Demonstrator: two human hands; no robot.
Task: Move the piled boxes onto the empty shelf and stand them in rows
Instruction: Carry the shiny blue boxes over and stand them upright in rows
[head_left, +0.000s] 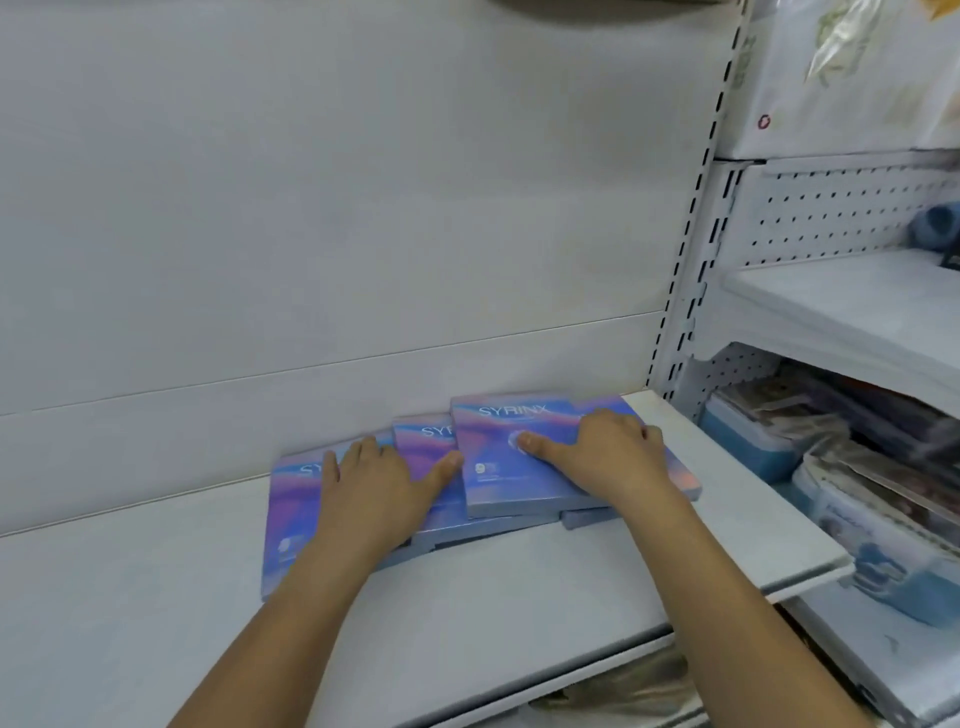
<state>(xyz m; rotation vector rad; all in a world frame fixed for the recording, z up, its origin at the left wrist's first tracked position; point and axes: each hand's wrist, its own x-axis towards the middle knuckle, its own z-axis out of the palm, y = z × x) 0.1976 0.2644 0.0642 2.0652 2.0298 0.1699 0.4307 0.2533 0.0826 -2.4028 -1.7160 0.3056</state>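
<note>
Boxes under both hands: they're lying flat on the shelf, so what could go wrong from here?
The boxes overlap in a fan, so pulling the top box under the right hand may drag its neighbours askew. They are thin; stood on edge unsupported, they may topple. The left hand spans two boxes and may shift both.

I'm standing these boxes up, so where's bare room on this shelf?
Free: the shelf left of the leftmost box, and the front strip before the boxes. Crowded: back right, where they overlap under the left hand and right hand.
</note>
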